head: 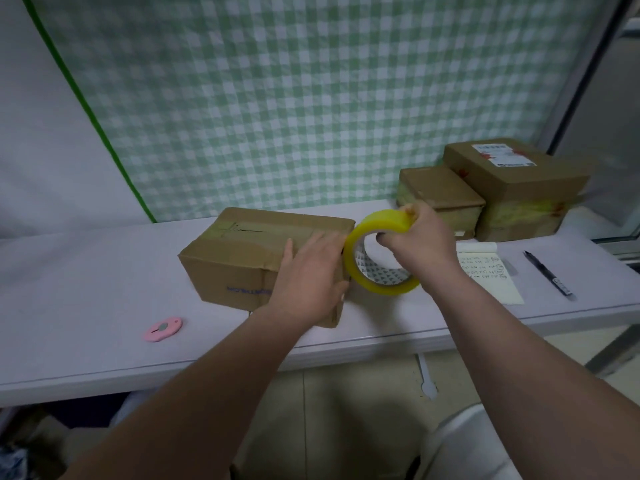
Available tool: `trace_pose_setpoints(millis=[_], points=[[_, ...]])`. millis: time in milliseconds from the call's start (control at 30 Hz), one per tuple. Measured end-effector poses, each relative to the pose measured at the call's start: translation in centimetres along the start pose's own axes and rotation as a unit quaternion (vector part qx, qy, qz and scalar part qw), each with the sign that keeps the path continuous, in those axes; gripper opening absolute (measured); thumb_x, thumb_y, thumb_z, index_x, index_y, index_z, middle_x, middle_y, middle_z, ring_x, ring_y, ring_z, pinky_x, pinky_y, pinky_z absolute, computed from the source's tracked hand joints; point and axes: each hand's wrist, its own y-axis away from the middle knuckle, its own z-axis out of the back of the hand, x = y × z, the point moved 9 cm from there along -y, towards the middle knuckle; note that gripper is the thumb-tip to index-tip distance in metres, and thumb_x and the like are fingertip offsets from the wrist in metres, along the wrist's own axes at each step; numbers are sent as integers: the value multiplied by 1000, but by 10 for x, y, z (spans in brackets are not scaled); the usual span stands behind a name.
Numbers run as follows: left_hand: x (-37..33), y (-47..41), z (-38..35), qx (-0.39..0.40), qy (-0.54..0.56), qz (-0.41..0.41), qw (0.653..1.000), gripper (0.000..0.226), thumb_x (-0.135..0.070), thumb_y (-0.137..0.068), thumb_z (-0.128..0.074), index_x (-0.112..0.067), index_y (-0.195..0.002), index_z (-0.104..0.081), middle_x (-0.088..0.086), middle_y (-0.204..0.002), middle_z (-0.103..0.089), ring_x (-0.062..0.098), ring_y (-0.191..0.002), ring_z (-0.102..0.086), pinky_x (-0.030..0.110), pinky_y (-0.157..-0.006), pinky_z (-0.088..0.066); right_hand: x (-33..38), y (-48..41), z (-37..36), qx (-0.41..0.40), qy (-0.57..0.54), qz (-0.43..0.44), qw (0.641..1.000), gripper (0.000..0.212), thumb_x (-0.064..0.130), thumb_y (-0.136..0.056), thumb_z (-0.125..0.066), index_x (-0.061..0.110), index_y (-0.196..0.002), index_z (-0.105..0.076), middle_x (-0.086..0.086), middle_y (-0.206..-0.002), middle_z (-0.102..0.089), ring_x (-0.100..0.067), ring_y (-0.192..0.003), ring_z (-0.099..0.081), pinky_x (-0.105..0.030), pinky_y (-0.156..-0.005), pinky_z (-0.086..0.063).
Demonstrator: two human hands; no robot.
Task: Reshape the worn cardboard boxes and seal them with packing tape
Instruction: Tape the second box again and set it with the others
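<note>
- We are leaving the pink box cutter (162, 329) lying on the table (69, 306), at about 8 o'clock from the box in hand and well apart from it.
- We are working on the cardboard box (239, 258) at mid-table. Its long axis is running roughly from 10 o'clock to 4 o'clock. It is looking worn: creased corners, a dented near edge, old tape over the top seam and a dark slit showing in that seam.
- Our left hand (308, 275) is pressing flat, fingers straight, on the box's right end, holding nothing.
- The yellow packing tape roll (375, 223) is standing on edge just beside that end, at 3 o'clock from the box. Whether a strip is already running onto the cardboard we cannot tell.
- Our right hand (419, 244) is grasping the roll, fingers hooked through its core. In our judgement the next pull is going toward 10 o'clock, along the seam.
- Two taped boxes (519, 181) are sitting touching at 2 o'clock; a notepad (491, 275) and pen (549, 273) are lying at 3 o'clock.
</note>
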Motion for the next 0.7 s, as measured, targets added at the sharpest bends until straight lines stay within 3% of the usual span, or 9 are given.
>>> trace_pose_setpoints(millis=[100,167,233,333,400,433,500,600,700], points=[[-1,15,29,-117,-2,10,993,53,-30,-85,-65,-24,-133,-45,-4,-125,-55,18,-124,-44,49,-115,-14,26,4,8,14,-81,8,997,40,15,-68,-74,31,-98,-52,4,-90,-59,-22,-83,-60,-36,-71,-51],[3,25,49,-189,-15,20,982,48,-30,-80,-70,-15,-123,-52,3,-113,-59,27,-112,-51,52,-110,-27,47,10,13,35,-139,9,990,42,10,-67,-72,29,-101,-54,4,-91,-56,-19,-79,-57,-32,-63,-46],[5,35,63,-233,-36,4,972,62,-39,-69,-77,-12,-118,-52,8,-117,-57,30,-111,-51,57,-103,-34,71,14,20,60,-191,9,980,45,9,-69,-71,27,-107,-56,1,-99,-57,-17,-82,-55,-28,-58,-41],[8,41,68,-170,-97,13,981,103,-66,-51,-76,-23,-133,-31,12,-149,-22,29,-137,-25,61,-111,-15,108,18,30,65,-205,32,976,50,13,-65,-77,24,-110,-59,-4,-109,-62,-18,-92,-60,-31,-66,-50],[14,43,70,-116,-134,43,983,117,-77,-51,-69,-29,-140,-10,6,-153,12,29,-144,0,57,-114,-4,129,22,33,62,-202,43,977,54,16,-60,-81,22,-109,-60,-4,-109,-63,-19,-95,-63,-34,-76,-54],[16,43,73,-109,-142,51,983,119,-78,-52,-67,-28,-141,-5,4,-150,20,30,-145,5,55,-114,-3,137,24,32,63,-205,45,976,54,18,-59,-83,21,-108,-60,-4,-108,-63,-20,-96,-63,-34,-76,-54],[18,45,84,-121,-121,51,984,116,-71,-55,-71,-25,-142,-10,8,-151,14,32,-143,-2,50,-116,-12,152,28,30,64,-210,51,974,54,20,-59,-85,20,-107,-60,-3,-107,-63,-20,-97,-61,-33,-75,-52],[24,45,108,-176,-10,30,984,101,-51,-54,-77,-20,-137,-29,13,-147,-13,34,-135,-21,44,-109,-32,171,32,30,69,-233,65,968,62,32,-59,-89,17,-111,-60,-3,-109,-63,-19,-98,-62,-33,-74,-52],[35,40,133,-190,73,19,979,96,-57,-48,-72,-21,-130,-35,5,-140,-22,28,-129,-30,38,-105,-37,183,33,30,89,-294,53,950,68,43,-64,-85,12,-119,-61,-4,-112,-65,-19,-98,-63,-31,-71,-52]])
